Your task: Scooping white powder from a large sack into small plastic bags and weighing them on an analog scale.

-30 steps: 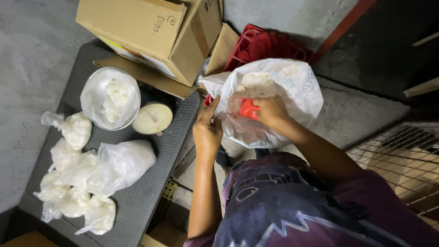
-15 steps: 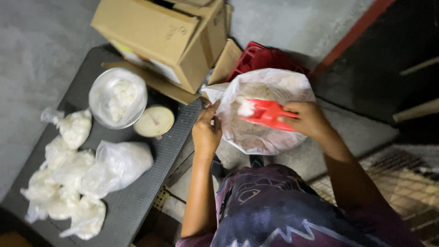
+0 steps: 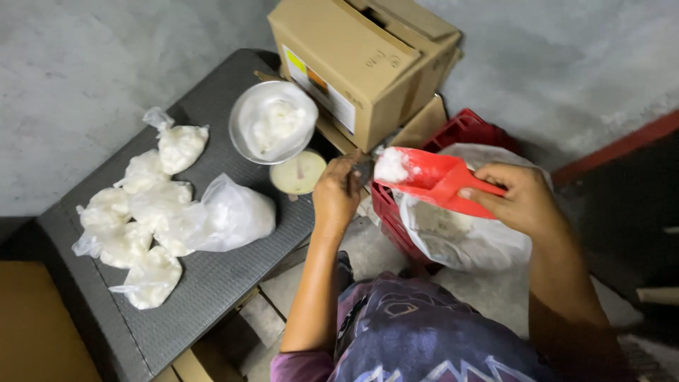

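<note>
Head view: right hand (image 3: 520,201) fingers grip red scoop (image 3: 431,180); left hand (image 3: 336,194) fingers curled, empty, at table edge (image 3: 283,247).

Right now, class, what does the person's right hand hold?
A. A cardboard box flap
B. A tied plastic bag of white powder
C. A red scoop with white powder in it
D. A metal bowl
C: the right hand grips the handle of the red scoop, which carries white powder at its front end, above the open large plastic bag.
</note>
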